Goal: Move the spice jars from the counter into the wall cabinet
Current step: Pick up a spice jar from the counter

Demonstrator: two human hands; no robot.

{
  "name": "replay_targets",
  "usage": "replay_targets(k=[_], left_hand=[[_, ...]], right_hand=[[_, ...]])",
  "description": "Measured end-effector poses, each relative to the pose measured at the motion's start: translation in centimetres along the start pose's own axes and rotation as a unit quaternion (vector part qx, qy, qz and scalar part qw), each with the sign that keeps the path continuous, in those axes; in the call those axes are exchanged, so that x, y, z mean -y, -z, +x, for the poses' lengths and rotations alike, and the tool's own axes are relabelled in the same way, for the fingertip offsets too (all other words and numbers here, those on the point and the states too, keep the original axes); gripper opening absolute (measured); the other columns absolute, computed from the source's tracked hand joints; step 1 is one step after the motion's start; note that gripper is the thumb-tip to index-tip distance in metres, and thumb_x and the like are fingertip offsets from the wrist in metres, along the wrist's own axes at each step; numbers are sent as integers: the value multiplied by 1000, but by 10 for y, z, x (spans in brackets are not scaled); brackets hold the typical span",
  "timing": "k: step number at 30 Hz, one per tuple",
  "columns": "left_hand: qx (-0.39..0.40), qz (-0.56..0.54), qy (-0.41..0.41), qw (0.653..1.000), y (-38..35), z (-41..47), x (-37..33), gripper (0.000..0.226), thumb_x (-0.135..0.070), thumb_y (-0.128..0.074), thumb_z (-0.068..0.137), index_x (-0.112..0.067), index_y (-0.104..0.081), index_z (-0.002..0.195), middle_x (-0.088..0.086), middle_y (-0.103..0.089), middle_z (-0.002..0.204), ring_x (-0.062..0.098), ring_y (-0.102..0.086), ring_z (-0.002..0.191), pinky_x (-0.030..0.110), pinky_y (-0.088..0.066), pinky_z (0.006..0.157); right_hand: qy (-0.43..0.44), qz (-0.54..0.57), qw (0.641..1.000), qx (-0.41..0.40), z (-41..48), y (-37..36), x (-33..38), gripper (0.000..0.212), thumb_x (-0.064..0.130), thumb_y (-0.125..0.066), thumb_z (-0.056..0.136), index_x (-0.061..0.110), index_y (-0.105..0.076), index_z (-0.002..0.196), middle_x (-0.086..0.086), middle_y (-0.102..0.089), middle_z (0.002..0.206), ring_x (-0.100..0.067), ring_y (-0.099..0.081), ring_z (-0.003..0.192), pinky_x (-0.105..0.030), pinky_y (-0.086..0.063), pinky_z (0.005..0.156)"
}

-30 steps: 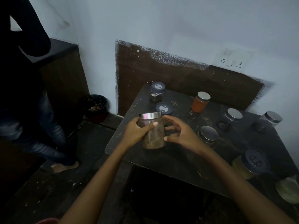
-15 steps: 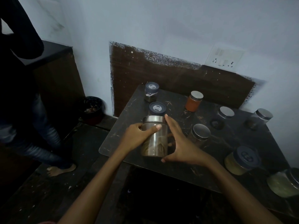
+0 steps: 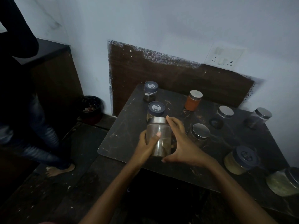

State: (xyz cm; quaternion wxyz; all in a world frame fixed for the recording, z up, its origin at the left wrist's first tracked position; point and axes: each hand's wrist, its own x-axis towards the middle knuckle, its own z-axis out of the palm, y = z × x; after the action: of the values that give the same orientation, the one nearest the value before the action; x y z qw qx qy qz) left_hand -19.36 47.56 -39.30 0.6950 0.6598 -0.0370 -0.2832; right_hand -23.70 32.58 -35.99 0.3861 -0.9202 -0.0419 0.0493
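Both hands hold a steel-lidded jar [image 3: 159,138] upright near the counter [image 3: 129,131] edge: the left hand [image 3: 148,147] grips its side, the right hand [image 3: 181,146] cups the other side. Other jars stand behind.

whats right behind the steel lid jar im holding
A blue-lidded jar stands just behind the steel-lidded jar. Its lid and a sliver of glass show; the held jar covers the rest of its body and contents.
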Motion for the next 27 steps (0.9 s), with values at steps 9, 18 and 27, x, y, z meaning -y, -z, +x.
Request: replay_targets(k=[9,18,27], left_hand=[[74,-96,47,992,14,-3,5,76,-61,-52,72,-24,-38,138,11,-57,127,26,-62,108,46,-53,88],[1,-37,3,999,3,-3,-2,75,-49,-60,74,-21,-32,138,5,-54,122,18,-61,100,31,-54,76],[38,-58,-4,998,10,-4,0,56,-50,-53,79,-19,-50,126,8,-67,112,23,-67,99,41,-55,85]], right_hand=[[-33,-11,997,68,-5,17,2,137,28,-87,58,41,21,142,23,13,151,-2,-2,139,-23,-14,112],[-36,-33,997,61,-3,6,7,136,25,-87,58,37,17,144,32,7,141,-2,-8,133,-23,-20,108],[-52,20,996,73,-6,14,7,135,23,-87,60,41,19,141,19,13,153,-3,-6,138,-8,-20,97]])
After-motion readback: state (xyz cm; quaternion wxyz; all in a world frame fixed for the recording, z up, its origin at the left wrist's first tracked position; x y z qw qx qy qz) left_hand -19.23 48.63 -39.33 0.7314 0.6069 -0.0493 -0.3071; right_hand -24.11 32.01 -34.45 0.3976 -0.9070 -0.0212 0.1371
